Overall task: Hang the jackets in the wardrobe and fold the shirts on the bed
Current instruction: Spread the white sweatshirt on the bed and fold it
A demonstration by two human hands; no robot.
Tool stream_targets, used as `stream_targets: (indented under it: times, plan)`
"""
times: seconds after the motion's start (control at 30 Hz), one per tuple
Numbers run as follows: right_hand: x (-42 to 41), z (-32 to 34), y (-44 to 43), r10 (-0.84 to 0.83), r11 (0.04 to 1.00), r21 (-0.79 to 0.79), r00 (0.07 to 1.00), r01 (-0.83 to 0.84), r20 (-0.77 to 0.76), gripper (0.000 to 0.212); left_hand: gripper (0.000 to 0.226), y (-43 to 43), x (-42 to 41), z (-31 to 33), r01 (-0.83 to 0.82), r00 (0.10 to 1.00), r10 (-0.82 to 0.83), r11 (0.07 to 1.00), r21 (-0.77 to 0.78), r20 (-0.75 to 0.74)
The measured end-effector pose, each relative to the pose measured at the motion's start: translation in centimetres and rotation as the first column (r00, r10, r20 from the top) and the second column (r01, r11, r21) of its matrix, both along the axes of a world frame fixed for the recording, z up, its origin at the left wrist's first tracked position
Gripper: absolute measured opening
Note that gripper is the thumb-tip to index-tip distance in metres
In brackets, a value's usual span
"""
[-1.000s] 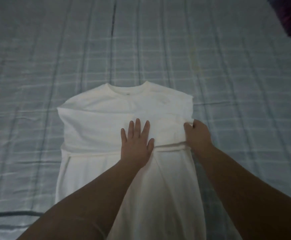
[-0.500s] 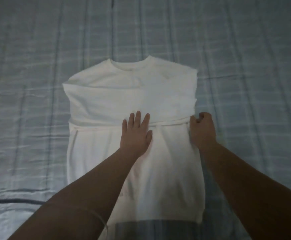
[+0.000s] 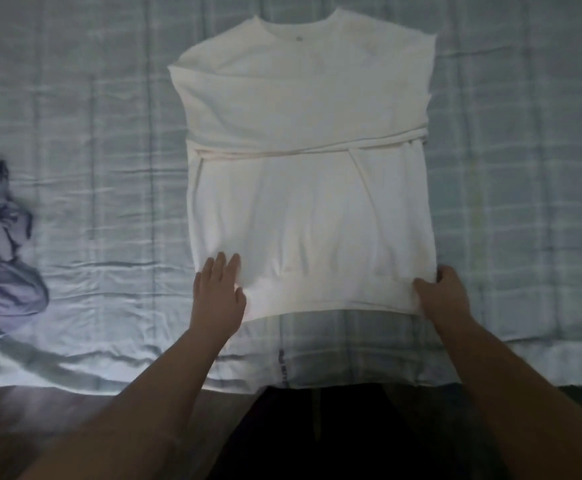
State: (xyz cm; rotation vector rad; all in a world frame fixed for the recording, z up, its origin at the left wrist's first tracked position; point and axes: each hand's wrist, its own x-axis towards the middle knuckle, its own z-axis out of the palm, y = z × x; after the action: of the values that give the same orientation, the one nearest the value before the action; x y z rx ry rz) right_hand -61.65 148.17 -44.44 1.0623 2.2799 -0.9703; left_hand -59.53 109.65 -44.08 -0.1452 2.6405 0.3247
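A white shirt (image 3: 303,168) lies flat on the bed (image 3: 525,133), collar away from me, with both sleeves folded across its middle. At the hem's left corner my left hand (image 3: 217,294) lies with its fingers on top of the cloth and its thumb at the hem. My right hand (image 3: 443,296) grips the hem's right corner, thumb on top and fingers curled round the edge.
The bed has a pale grey-blue checked sheet. A crumpled lilac-grey garment (image 3: 0,258) lies at the left edge. The bed's near edge (image 3: 317,384) runs across the bottom, with a dark floor and my dark clothing below it.
Both hands moved from the shirt's middle, by the folded sleeves, down to the bottom hem corners. The camera tilted down, bringing the bed edge and the left garment into view.
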Motion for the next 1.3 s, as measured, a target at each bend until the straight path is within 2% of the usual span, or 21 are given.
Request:
stream_targets:
  times: [0.13, 0.2, 0.27, 0.3, 0.33, 0.4, 0.43, 0.57, 0.63, 0.7, 0.77, 0.87, 0.97, 1.07, 1.13, 1.23, 1.3]
  plan:
    - [3.1, -0.3, -0.2, -0.023, 1.0, -0.021, 1.0, 0.023, 0.006, 0.03, 0.066, -2.3, 4.4, -0.1, -0.126, 0.992, 0.127, 0.991, 0.05, -0.009]
    - [3.7, -0.5, -0.3, -0.056, 0.998, -0.006, 0.998, 0.056, -0.023, 0.033, 0.069, -2.5, 5.3, -0.5, -0.342, 0.938, 0.348, 0.922, 0.182, -0.001]
    - [4.1, -0.6, -0.4, -0.124, 0.992, -0.045, 0.991, 0.122, -0.045, 0.034, 0.072, -2.2, 5.4, -0.7, -0.655, 0.733, 0.677, 0.678, 0.333, 0.064]
    - [4.3, -0.7, -0.4, -0.186, 0.978, -0.107, 0.981, 0.18, -0.047, 0.034, 0.069, -2.2, 5.2, -0.7, -0.754, 0.618, 0.779, 0.548, 0.362, 0.108]
    - [4.4, -0.6, -0.3, -0.261, 0.95, -0.188, 0.964, 0.249, -0.041, 0.031, 0.062, -2.2, 5.0, -0.8, -0.806, 0.542, 0.829, 0.466, 0.366, 0.139]
    - [4.5, 0.0, -0.3, -0.426, 0.85, -0.346, 0.905, 0.396, -0.01, 0.023, 0.042, -2.3, 4.6, -1.5, -0.847, 0.481, 0.843, 0.377, 0.376, 0.239]
    - [4.4, 0.4, -0.4, -0.503, 0.783, -0.416, 0.864, 0.462, 0.015, 0.024, 0.035, -2.5, 4.5, -1.9, -0.86, 0.443, 0.835, 0.294, 0.416, 0.326]
    - [4.4, 1.5, -0.3, -0.685, 0.528, -0.597, 0.719, 0.604, 0.121, 0.033, 0.016, -3.4, 4.9, -1.9, -0.837, 0.292, 0.728, -0.119, 0.534, 0.62]
    - [4.7, 1.6, -0.2, -0.709, 0.478, -0.618, 0.69, 0.623, 0.147, 0.025, 0.015, -4.2, 5.7, -1.6, -0.797, 0.252, 0.647, -0.284, 0.534, 0.72]
    - [5.1, 2.0, 0.0, -0.723, 0.461, -0.62, 0.673, 0.635, 0.153, 0.027, 0.018, -4.9, 6.7, -1.0, -0.751, 0.237, 0.591, -0.391, 0.531, 0.771]
    - [5.7, 2.3, 0.5, -0.703, 0.534, -0.562, 0.701, 0.632, 0.12, 0.037, 0.018, -5.4, 7.7, -0.3, -0.742, 0.244, 0.595, -0.394, 0.542, 0.766]
    - [7.8, 2.8, 1.7, -0.639, 0.663, -0.433, 0.763, 0.611, 0.097, 0.047, 0.017, -5.8, 9.9, 0.2, -0.776, 0.253, 0.633, -0.318, 0.544, 0.731]
    - [10.8, 3.1, 2.7, -0.625, 0.703, -0.351, 0.773, 0.618, 0.109, 0.046, 0.018, -6.2, 13.3, 0.1, -0.823, 0.244, 0.643, -0.259, 0.506, 0.726]
    - [13.2, 3.2, 2.8, -0.621, 0.708, -0.351, 0.777, 0.613, 0.104, 0.045, 0.018, -6.3, 16.6, -0.2, -0.868, 0.263, 0.663, -0.154, 0.472, 0.701]
    - [14.0, 3.1, 2.4, -0.608, 0.714, -0.376, 0.789, 0.591, 0.087, 0.041, 0.018, -6.1, 17.4, -0.2, -0.877, 0.326, 0.67, -0.049, 0.478, 0.667]
    - [14.0, 3.4, 1.6, -0.633, 0.682, -0.443, 0.773, 0.581, 0.039, 0.019, 0.018, -5.9, 16.7, 0.8, -0.837, 0.464, 0.657, 0.106, 0.537, 0.594]
    - [13.3, 4.2, 1.4, -0.625, 0.706, -0.438, 0.781, 0.556, -0.016, 0.025, 0.017, -6.1, 15.3, 2.2, -0.798, 0.545, 0.643, 0.201, 0.568, 0.539]
